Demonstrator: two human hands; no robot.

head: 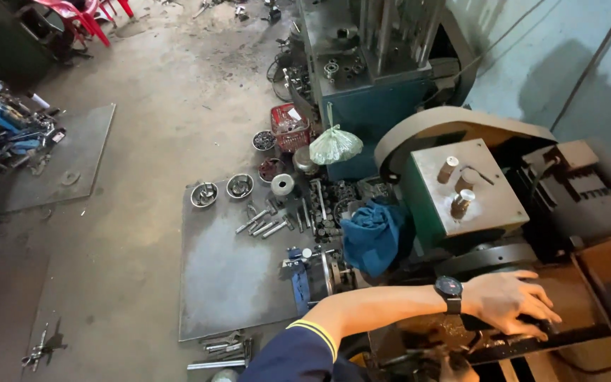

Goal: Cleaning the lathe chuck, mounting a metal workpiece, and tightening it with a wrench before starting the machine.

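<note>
A: Where's your hand (507,303)?

B: On the lathe (532,283), just below the green box (454,191). Left arm reaches across, watch (448,291) on the wrist. Fingers (535,315) spread and curled down over a dark part at the front edge of the bed. Half open, resting on it, not clenched. Can't tell whether I'm actually gripping anything under the palm.

A: Right hand?

B: Out of frame.

A: How does the part feel likely to handle?

B: My guess: steel or cast iron, stiff, heavy, fixed to the lathe. Looks oily and gritty, so slippery. I'd take it from the top edge, fingers wrapped over, thumb behind.

A: Anything close by?

B: Blue rag (373,237) left of the green box. Beyond that, a steel plate (228,276) on the floor with bolts (263,225) and small bowls (222,189).
</note>
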